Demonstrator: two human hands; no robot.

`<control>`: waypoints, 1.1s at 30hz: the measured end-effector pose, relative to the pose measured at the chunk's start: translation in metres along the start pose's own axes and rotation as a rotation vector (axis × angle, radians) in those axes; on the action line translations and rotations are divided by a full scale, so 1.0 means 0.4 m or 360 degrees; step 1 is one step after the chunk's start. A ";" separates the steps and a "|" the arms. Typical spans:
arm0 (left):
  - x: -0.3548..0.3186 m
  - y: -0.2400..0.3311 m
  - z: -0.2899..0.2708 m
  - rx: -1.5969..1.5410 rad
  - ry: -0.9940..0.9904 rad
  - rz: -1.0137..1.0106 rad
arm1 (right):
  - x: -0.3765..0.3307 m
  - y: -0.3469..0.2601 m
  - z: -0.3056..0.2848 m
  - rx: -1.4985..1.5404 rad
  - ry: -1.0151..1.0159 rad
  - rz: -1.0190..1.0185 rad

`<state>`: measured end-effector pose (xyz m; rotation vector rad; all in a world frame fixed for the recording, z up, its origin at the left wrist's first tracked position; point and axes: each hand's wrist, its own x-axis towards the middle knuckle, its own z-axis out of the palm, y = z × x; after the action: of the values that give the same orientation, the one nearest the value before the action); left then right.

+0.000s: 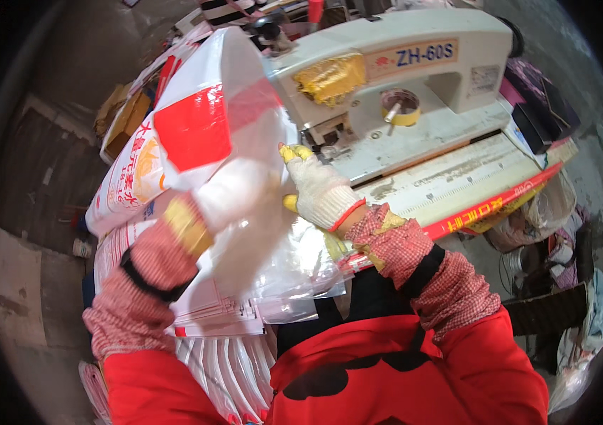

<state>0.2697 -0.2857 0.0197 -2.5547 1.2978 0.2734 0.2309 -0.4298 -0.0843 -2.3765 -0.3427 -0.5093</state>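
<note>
A large white plastic sack (199, 53) with a red block and printing leans over the left side of the worktable, beside a pale industrial sewing machine (471, 35). My left hand (241, 188), in a white glove, is over the sack's lower part and smeared by motion, so its fingers cannot be read. My right hand (316, 185), in a white knit glove with yellow fingertips, rests against the sack's right edge near the machine's needle end. Its fingers are stretched out and the thumb stands apart. Shiny clear plastic film (308, 255) spreads below both hands.
On the machine bed sits a yellow tape roll (404, 113) with a white stick in it. A yellow cloth (330, 78) is wrapped on the machine. A red strip (457, 219) edges the table. Stacked white bags (227, 375) lie at lower left, clutter at right.
</note>
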 end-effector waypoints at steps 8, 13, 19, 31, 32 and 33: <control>-0.414 -0.045 -0.275 0.0836 0.1354 0.0438 | 0.133 -0.069 0.072 -0.0677 0.0022 0.0079; -0.440 -0.182 -0.233 0.0017 0.1988 -0.0156 | 0.082 -0.211 0.037 0.0279 -0.0391 -0.0301; -0.433 -0.298 0.105 -0.1295 0.0713 -0.0324 | -0.018 -0.207 -0.122 0.0843 0.0224 -0.0208; -0.494 -0.475 0.274 0.0081 0.0527 -0.1633 | -0.093 -0.168 -0.141 0.0909 0.0424 0.0084; -0.481 -0.502 0.244 -0.0089 0.0614 -0.1775 | -0.089 -0.178 -0.136 0.0972 0.0404 0.0110; -0.481 -0.518 0.216 0.0008 0.0949 -0.1654 | -0.085 -0.185 -0.128 0.1043 0.0396 0.0107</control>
<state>0.3216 0.0054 0.0227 -2.9924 -0.0746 -0.7223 0.1596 -0.4130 -0.0221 -1.6665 -0.2636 -0.5520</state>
